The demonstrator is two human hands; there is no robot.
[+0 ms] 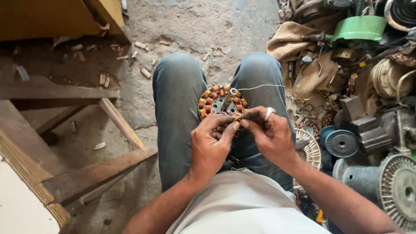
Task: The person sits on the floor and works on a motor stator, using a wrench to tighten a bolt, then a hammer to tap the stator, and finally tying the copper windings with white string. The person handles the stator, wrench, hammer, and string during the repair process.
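Two hands meet over the lap — left hand and right hand pinch together at the near rim of the wound stator ring, which lies flat just beyond the fingers; white wire trails right.

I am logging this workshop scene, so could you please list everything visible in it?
Round motor stator with orange-wrapped copper coils: one, orange and grey, on the lap.
Thin white wire: one, running right from the stator.
Wooden frame: one, brown, left.
Burlap sack: one, tan, upper right.
Green round cover: one, top right.
Ribbed grey motor housings: several, right.
Blue-grey trousers: one pair.
Left hand: pinching at the stator.
Right hand: ringed, pinching at the stator.
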